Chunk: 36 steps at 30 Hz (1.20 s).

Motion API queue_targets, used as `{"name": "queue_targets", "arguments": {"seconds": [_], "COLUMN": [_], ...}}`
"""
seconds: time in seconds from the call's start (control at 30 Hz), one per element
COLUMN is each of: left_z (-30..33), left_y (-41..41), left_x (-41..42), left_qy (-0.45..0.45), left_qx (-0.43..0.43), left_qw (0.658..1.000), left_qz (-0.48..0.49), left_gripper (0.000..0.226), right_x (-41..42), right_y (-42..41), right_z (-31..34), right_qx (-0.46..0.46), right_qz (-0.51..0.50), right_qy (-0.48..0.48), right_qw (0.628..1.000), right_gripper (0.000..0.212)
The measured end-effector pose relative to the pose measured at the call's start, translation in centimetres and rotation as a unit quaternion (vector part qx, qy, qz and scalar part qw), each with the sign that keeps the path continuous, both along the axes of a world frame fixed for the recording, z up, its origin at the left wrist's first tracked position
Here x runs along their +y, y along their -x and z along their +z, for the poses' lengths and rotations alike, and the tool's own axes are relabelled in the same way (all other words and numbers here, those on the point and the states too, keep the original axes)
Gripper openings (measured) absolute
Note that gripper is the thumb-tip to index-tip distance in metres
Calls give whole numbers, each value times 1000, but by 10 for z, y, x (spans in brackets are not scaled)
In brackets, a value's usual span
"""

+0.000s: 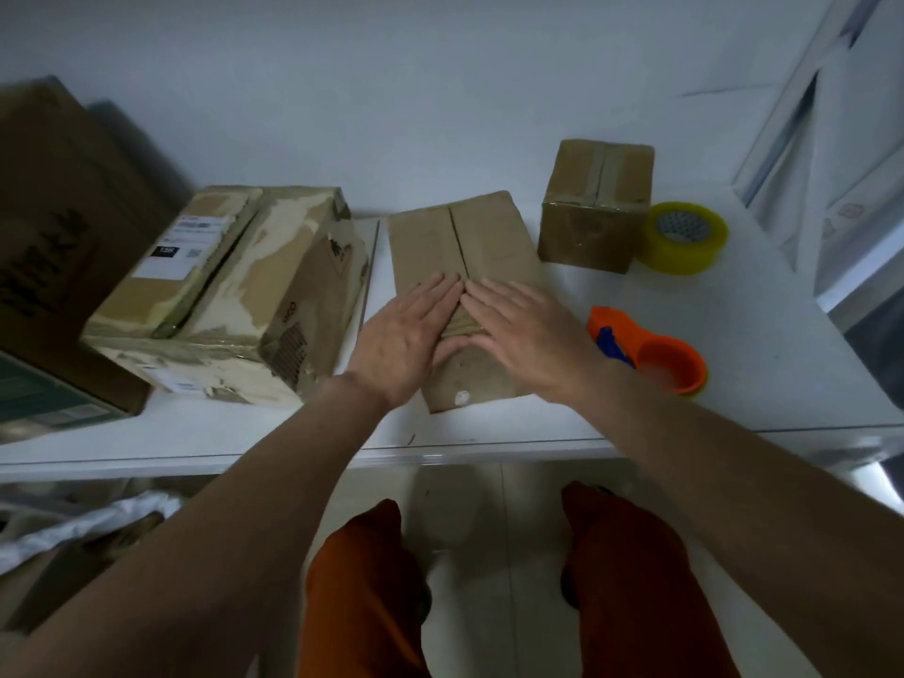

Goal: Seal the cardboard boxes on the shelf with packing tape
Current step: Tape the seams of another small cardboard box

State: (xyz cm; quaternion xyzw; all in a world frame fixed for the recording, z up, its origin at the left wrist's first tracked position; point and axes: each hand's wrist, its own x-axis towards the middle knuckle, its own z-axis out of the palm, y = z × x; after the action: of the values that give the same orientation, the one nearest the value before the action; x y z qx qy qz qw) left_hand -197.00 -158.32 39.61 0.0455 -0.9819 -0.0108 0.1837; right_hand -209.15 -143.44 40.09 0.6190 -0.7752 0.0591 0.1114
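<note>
Big white shelf (734,335) under everything. Brown middle box (469,266) lying flat at its front edge. Large torn box (235,296) just left of the middle box. Small taped box (594,208) behind and right of it. Yellow tape roll (685,237) touching that small box, farther right. Orange tape holder (655,354) near the middle box's right side. Left hand (406,335) and right hand (523,330) pressing flat on the middle box, fingers (440,291) straight and close together, tips meeting over the seam.

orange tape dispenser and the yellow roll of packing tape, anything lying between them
Nothing: in the head view only bare white shelf separates the orange plastic tape dispenser from the yellow roll of packing tape.
</note>
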Motion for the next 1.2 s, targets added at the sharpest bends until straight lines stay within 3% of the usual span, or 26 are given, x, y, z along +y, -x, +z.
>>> {"name": "queue_targets", "arguments": {"seconds": [0.17, 0.5, 0.67, 0.8, 0.93, 0.97, 1.03, 1.1, 1.13, 1.2], "left_z": [-11, -26, -17, -15, -26, -27, -28, -31, -32, -34], "left_y": [-2, -11, -3, 4, 16, 21, 29, 35, 36, 37], "left_x": [-17, -30, -12, -2, 7, 12, 21, 26, 28, 28], "left_qy": [-30, -56, -95, -131, -178, -208, -282, -341, -353, -361], "left_qx": [54, 120, 140, 188, 258, 282, 336, 376, 384, 380], "left_qw": [996, 988, 986, 973, 945, 930, 886, 844, 835, 835], "left_qz": [-64, -76, -11, 28, 91, 111, 148, 172, 179, 169], "left_gripper": [57, 60, 75, 49, 38, 37, 36, 37, 36, 32], "right_x": [9, 21, -6, -24, -9, -6, -9, -18, -21, -25], "right_y": [39, 62, 33, 25, 48, 50, 41, 29, 25, 21], "right_z": [-3, 1, 20, 8, -10, -14, -21, -24, -25, -26], "right_qx": [44, 46, 84, 93, 133, 101, -48, -222, -269, -300], "right_qz": [46, 82, 96, 105, 114, 99, 18, -107, -157, -198], "right_qy": [-5, -18, -4, -4, 73, 106, 193, 295, 333, 368], "right_qw": [998, 995, 992, 990, 982, 984, 980, 923, 890, 858], "right_gripper": [51, 49, 64, 62, 51, 52, 54, 50, 45, 39]}}
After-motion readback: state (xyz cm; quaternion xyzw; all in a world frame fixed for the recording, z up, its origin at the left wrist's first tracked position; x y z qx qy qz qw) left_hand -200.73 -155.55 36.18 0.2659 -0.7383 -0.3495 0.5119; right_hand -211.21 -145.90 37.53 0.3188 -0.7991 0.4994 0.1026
